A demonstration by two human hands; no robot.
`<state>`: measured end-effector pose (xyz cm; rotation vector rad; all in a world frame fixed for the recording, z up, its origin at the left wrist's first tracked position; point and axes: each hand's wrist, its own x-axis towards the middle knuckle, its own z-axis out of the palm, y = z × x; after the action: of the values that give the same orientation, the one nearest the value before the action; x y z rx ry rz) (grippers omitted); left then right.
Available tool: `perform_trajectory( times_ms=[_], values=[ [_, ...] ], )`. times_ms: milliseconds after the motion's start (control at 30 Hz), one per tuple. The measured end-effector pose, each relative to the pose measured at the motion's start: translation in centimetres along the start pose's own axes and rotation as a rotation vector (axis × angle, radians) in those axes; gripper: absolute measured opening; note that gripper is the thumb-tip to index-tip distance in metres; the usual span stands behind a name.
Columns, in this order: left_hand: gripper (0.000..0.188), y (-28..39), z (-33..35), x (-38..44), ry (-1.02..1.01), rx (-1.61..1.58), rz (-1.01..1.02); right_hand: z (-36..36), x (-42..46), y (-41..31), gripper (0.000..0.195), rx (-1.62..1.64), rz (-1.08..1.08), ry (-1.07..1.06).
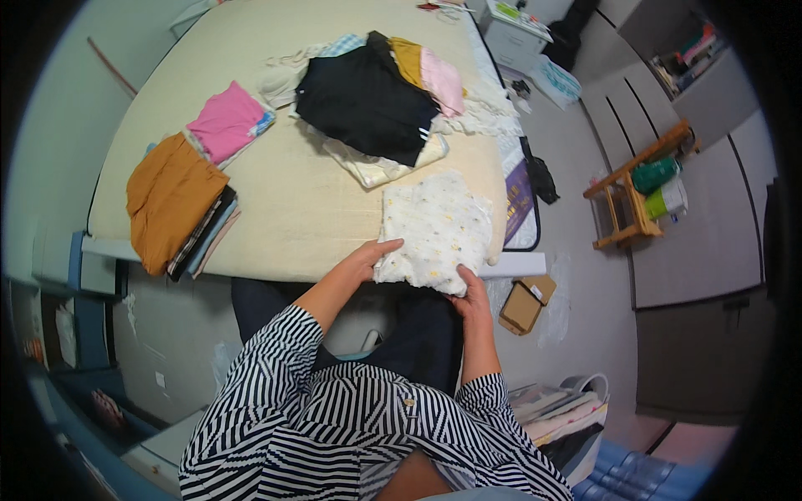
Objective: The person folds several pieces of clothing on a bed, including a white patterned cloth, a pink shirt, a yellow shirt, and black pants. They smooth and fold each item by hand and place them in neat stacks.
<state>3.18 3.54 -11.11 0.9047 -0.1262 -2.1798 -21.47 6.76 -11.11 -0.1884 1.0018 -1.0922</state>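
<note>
A folded white cloth with small yellow and grey prints lies at the near edge of the bed. My left hand grips its left edge, thumb on top and fingers partly hidden. At its near right corner, my right hand pinches the cloth between thumb and fingers. Beyond it, a black garment covers part of a loose heap with a mustard cloth and a pink cloth. To the left are a folded bright pink garment and a stack topped by an orange-brown garment.
The bed has a cream cover. On the floor to the right lie an open cardboard box and a black plastic bag. A wooden chair holds bags farther right. A bag of folded cloths stands near my right side.
</note>
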Motion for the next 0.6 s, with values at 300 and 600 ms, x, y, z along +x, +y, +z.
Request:
perform_trajectory(
  times_ms=[300,600],
  values=[
    [0.046,0.1,2.5,-1.4,-0.175,-0.030,0.141,0.2,0.4,-1.5,0.058,0.169,-0.074,-0.035],
    [0.039,5.2,6.5,-13.2,-0.170,-0.128,0.302,14.3,-7.0,-6.5,0.052,-0.127,-0.141,-0.213]
  ],
)
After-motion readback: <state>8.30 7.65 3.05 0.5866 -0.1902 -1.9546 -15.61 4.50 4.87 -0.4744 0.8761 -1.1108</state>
